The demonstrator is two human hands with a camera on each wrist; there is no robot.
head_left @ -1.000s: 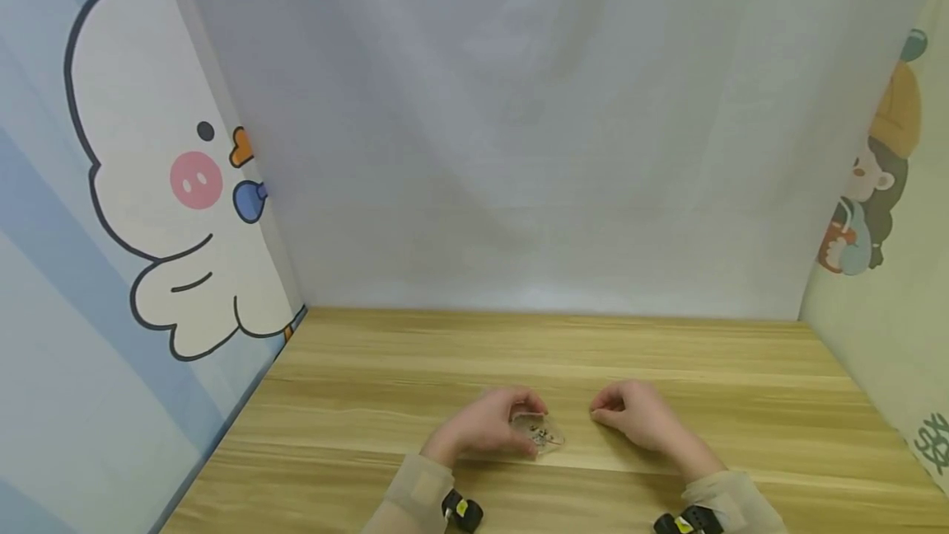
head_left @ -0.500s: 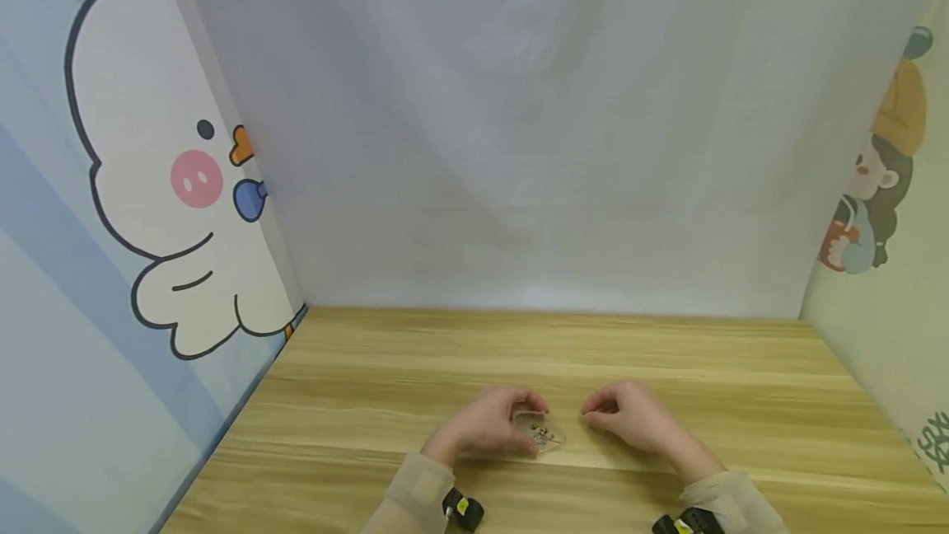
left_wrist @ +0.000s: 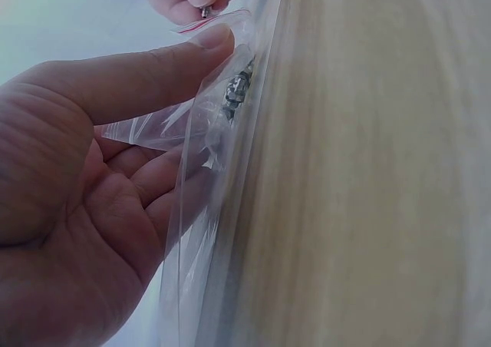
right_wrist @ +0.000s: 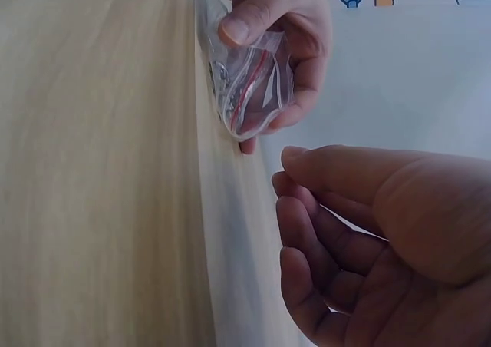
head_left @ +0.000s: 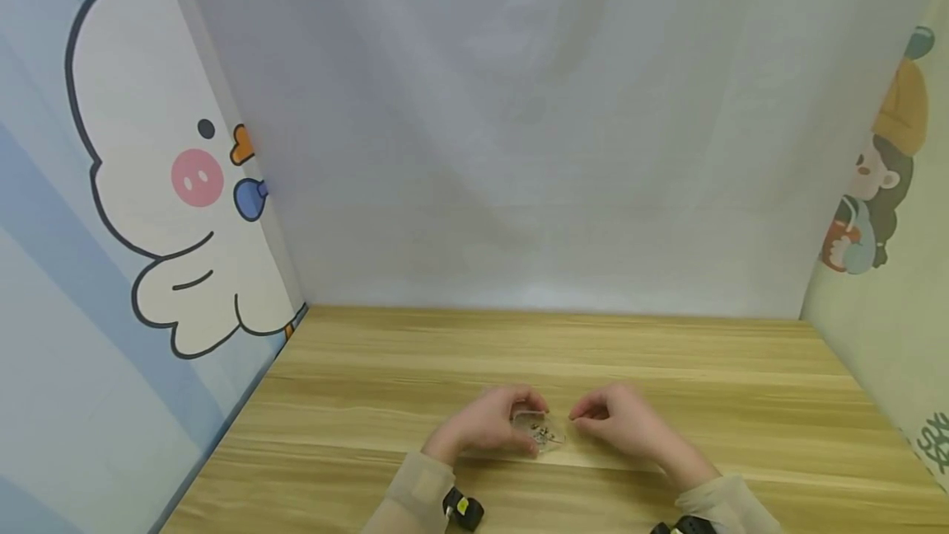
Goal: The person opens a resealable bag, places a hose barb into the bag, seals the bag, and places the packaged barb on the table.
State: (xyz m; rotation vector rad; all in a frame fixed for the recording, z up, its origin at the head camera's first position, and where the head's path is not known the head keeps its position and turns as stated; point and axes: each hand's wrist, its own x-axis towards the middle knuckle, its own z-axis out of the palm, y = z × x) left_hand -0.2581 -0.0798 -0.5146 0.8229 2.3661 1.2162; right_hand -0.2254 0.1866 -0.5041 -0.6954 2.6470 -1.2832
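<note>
A clear zip bag [right_wrist: 265, 94] with a red line at its mouth is held in my left hand [head_left: 489, 421], thumb on one side and curled fingers on the other. Its mouth gapes toward the right. Several small shiny metal pieces [left_wrist: 238, 90], which look like screws, lie in the bag. My right hand [head_left: 626, 423] is just right of the bag mouth, thumb and index finger pinched together. Between those fingertips the left wrist view shows a small metal screw [left_wrist: 205, 12], close over the red-lined edge. In the right wrist view the fingers hide this screw.
Both hands are low over a wood-grain table [head_left: 371, 353]. A pale curtain [head_left: 519, 147] hangs behind it, with printed cartoon panels at the left and right. Each wrist wears a dark camera, such as the left wrist camera [head_left: 463, 511].
My right hand has moved left, closer to the bag mouth, keeping its pinch. The left hand and the bag have stayed in place.
</note>
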